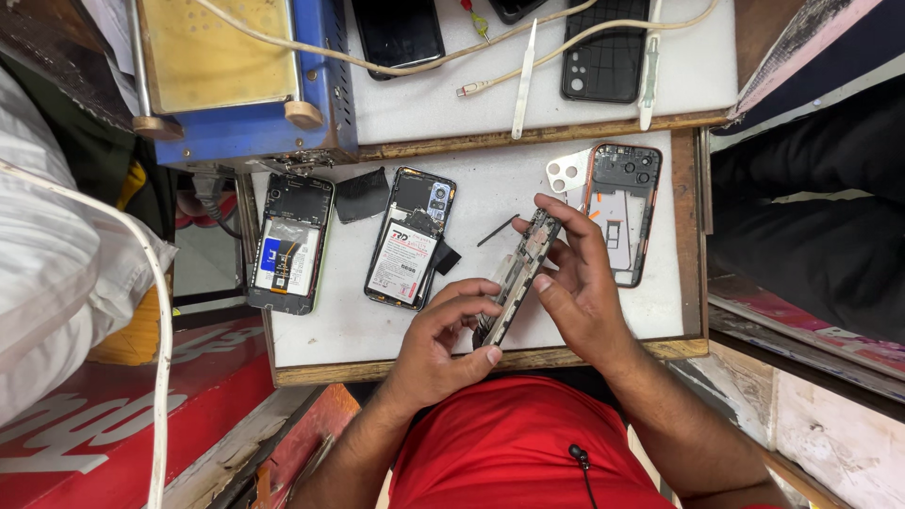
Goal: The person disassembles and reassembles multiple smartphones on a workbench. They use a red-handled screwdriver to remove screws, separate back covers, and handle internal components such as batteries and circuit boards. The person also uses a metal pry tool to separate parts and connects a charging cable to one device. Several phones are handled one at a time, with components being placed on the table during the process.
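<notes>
Pinching slim dark phone frame (517,275) edge-on: left hand (443,344) at lower end, right hand (577,283) along upper side, above white worktop (490,203).

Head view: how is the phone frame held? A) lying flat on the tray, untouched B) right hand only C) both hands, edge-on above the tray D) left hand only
C: the left hand grips the lower end of the phone frame and the right hand its upper end; it is turned edge-on above the white tray.
</notes>
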